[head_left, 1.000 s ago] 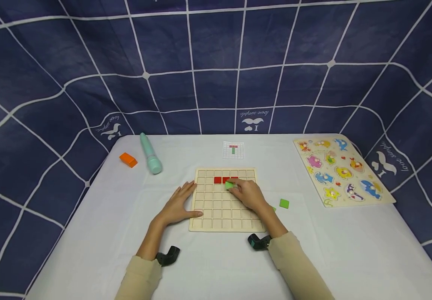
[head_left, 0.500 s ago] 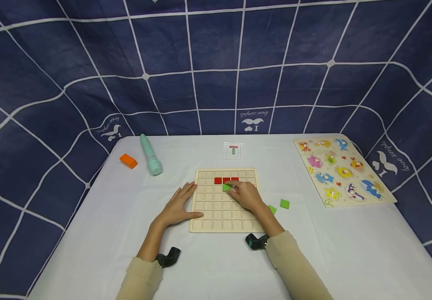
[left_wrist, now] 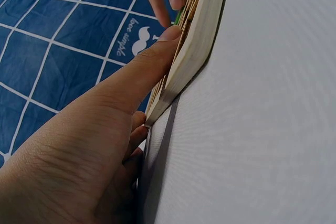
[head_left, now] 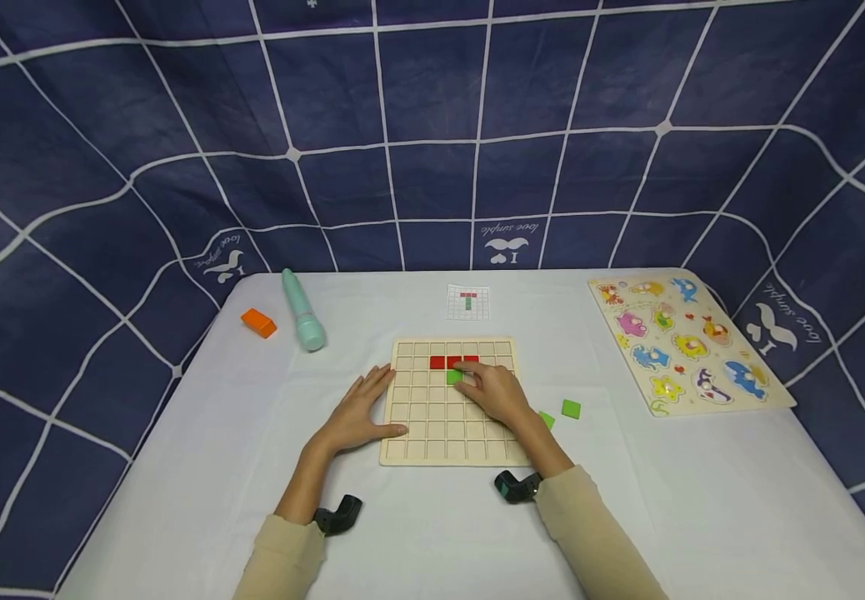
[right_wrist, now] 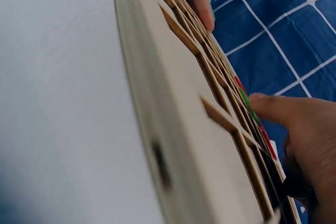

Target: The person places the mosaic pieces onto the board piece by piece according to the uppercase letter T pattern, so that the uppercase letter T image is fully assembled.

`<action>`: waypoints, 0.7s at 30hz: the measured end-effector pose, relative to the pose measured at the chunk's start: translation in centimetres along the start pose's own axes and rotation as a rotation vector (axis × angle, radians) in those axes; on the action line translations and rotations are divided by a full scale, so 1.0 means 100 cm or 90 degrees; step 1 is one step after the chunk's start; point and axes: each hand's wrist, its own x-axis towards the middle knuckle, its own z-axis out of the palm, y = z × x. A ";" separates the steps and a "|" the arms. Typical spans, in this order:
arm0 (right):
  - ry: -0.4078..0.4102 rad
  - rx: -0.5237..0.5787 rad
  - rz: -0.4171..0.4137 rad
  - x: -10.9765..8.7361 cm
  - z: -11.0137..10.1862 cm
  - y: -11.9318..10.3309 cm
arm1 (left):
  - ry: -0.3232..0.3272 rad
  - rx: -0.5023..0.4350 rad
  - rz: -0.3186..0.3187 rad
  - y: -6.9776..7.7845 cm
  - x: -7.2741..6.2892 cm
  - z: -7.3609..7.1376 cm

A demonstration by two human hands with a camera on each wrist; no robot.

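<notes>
A wooden grid board [head_left: 425, 412] lies flat before the person. My left hand [head_left: 355, 413] rests along its left side, fingers straight and thumb over the edge; the left wrist view shows that thumb lying across the rim. My right hand [head_left: 498, 393] reaches over the board, thumb and forefinger pinching a green square tile [head_left: 454, 377] in a cell just below the middle of three red tiles [head_left: 437, 362]. Seen from the right wrist, the thumb [right_wrist: 265, 103] meets the green tile. Two loose green tiles [head_left: 571, 409] lie right of the board, one partly hidden by the right forearm.
Behind the board lies a small card [head_left: 468, 302] printed with a red and green T. At the right is an animal peg puzzle [head_left: 691, 346]. An orange block [head_left: 258, 322] and a mint-green microphone-shaped object [head_left: 302, 312] lie at the back left.
The green tile, tilted in my right fingers a second ago, has moved slightly left and down into the cell beneath the middle red tile. My left hand has stayed still.
</notes>
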 end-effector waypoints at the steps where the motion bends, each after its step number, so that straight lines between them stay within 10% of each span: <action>1: 0.002 0.002 0.003 -0.002 -0.002 0.001 | -0.001 -0.001 -0.001 0.000 0.000 0.000; 21: 0.100 -0.005 0.026 -0.075 -0.066 0.058 | 0.003 -0.001 -0.002 -0.002 0.001 0.002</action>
